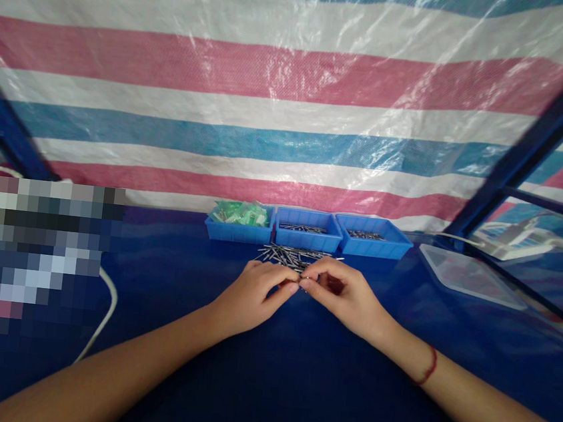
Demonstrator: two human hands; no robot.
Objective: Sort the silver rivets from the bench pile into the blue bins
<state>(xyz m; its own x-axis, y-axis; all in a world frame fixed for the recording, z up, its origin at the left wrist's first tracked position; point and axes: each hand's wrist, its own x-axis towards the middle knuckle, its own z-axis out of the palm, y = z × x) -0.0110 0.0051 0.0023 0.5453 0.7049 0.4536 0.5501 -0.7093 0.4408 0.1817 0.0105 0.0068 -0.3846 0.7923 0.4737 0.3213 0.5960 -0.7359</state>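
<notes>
My left hand (pixel 257 296) and my right hand (pixel 346 295) meet fingertip to fingertip above the dark blue table (pixel 293 387). Each pinches thumb against forefinger, and a small metallic bit shows between them, too small to make out. Just beyond my fingers lies a loose pile of thin metal rods (pixel 284 255). Behind the pile stand three blue bins in a row. The left bin (pixel 239 234) holds green and clear plastic packets, the middle bin (pixel 307 242) thin metal pieces, and the right bin (pixel 378 249) small metal pieces.
A translucent plastic lid (pixel 470 278) lies at the right, near a white power strip (pixel 514 242) and cables. A white cable (pixel 109 310) curves along the left. Blue metal posts flank a striped sheet (pixel 280 123) at the back. The far left is pixelated.
</notes>
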